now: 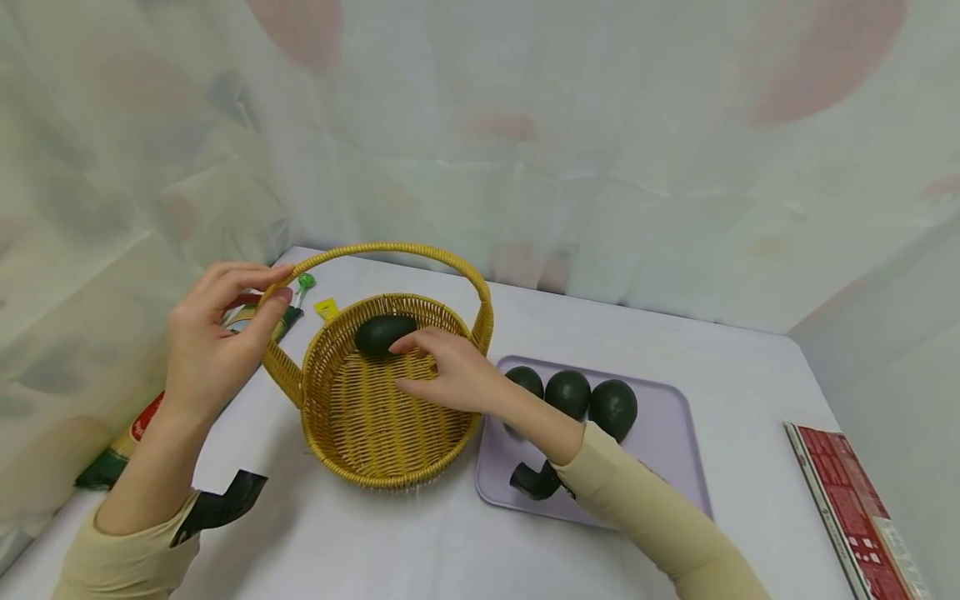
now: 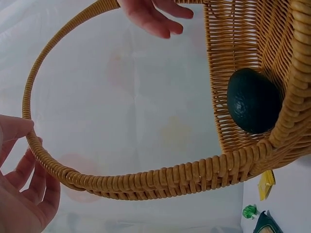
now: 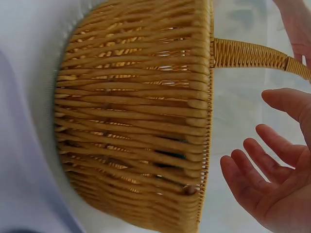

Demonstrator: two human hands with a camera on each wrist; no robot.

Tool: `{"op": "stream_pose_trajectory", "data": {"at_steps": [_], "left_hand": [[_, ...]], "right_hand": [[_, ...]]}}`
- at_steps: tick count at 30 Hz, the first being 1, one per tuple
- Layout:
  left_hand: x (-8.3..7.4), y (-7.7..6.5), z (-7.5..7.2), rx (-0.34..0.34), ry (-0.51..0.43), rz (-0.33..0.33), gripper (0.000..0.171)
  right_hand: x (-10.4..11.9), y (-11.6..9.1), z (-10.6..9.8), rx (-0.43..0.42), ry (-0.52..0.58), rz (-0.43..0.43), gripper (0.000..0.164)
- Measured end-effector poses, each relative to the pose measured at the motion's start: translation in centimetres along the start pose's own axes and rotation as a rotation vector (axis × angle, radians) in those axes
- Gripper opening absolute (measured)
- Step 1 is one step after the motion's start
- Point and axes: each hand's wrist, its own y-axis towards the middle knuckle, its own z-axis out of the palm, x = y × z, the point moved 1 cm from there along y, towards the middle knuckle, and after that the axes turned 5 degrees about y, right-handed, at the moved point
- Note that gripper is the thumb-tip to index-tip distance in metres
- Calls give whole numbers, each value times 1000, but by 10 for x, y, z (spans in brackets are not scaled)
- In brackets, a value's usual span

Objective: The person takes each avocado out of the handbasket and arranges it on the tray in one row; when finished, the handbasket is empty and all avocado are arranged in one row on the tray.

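Observation:
My left hand [image 1: 217, 321] pinches the handle of a yellow woven basket [image 1: 390, 475] between thumb and fingers, at the handle's left side. One dark green avocado [image 1: 381, 336] lies inside, against the basket's back wall. Over the basket's right part is my right hand [image 1: 450, 371], its fingers spread and relaxed with nothing between them. Its index fingertip overlaps the avocado in the head view, while the right wrist view has that hand above the rim. Through the weave a bit of dark green shows there.
Right of the basket, a lilac tray [image 1: 678, 442] carries several avocados [image 1: 613, 408], partly hidden by my right forearm. A red and white printed item [image 1: 851, 508] lies at the right edge. Left, behind my arm, are colourful packets [image 1: 123, 442], a yellow piece [image 1: 327, 309] and a green-topped stick [image 1: 305, 283].

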Motion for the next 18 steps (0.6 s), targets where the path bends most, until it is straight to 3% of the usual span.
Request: {"op": "stream_pose_trajectory", "data": {"at_steps": [9, 18], "left_hand": [[6, 1, 0, 11, -21, 3, 25], [5, 1, 1, 21, -47, -8, 26]], "right_hand": [[3, 31, -1, 105, -6, 106, 39], [-11, 62, 2, 222, -39, 250, 47]]}}
